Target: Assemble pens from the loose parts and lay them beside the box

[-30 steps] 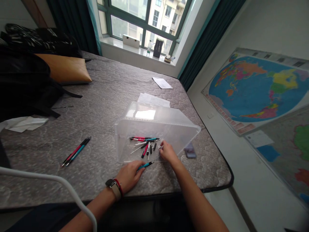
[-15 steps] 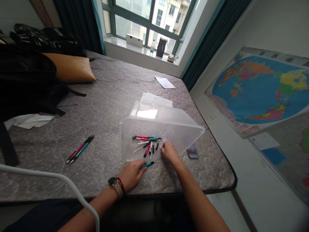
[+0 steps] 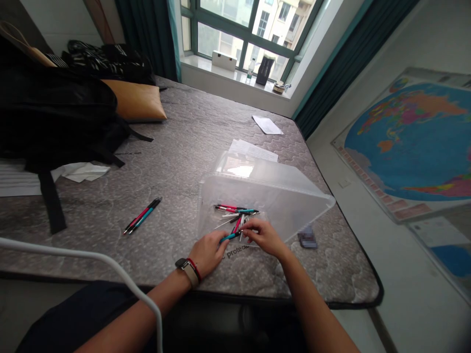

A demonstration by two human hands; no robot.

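Observation:
My left hand [image 3: 209, 252], with a watch on its wrist, is closed on a blue pen [image 3: 228, 238] with a dark end, held at the open front of a clear plastic box [image 3: 279, 196] lying on its side. My right hand [image 3: 265, 237] is pinched at the pen's right end; whatever small piece its fingertips hold is too small to make out. Just behind the hands, inside the box, lie red pens [image 3: 226, 208], another blue pen [image 3: 247, 211] and several loose white and black pen parts [image 3: 230, 215], partly hidden by my right fingers.
A red pen [image 3: 142, 216] and a blue pen [image 3: 146, 218] lie together on the mattress [image 3: 176, 162] at left. Papers [image 3: 253, 149] lie behind the box. A small blurred item [image 3: 307, 238] is at right. A black backpack [image 3: 55, 108] stands far left; a white tube [image 3: 91, 255] crosses the near left.
My right hand has come out from the box's right inside, moving left to the end of the blue pen. My left hand has raised the pen slightly toward the box. The view has shifted left.

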